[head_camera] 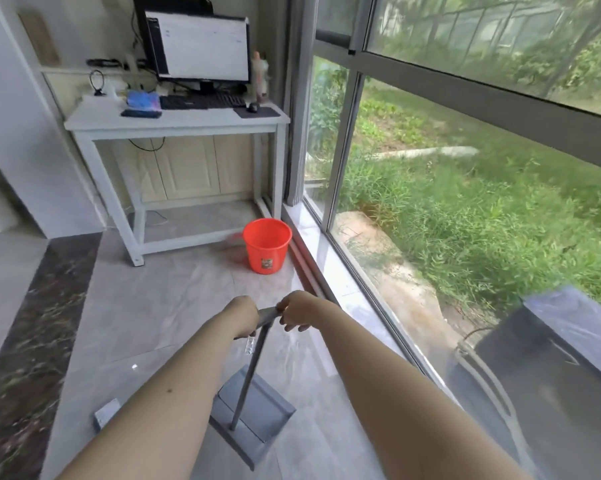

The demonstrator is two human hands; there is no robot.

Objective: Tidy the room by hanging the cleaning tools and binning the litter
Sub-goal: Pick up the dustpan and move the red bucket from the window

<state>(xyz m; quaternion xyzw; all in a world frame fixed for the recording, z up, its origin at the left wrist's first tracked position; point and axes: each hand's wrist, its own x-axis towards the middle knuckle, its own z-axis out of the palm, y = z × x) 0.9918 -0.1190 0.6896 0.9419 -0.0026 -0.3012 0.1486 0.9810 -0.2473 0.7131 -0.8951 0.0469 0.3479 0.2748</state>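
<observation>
Grey flat-panned dustpan (254, 410), thin metal handle gripped by both hands; round orange bucket (266, 250) beyond.

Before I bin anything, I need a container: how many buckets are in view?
1. The orange bucket stands on the floor beside the white desk's right leg, close to the window sill. Others may be out of frame or hidden.
</observation>
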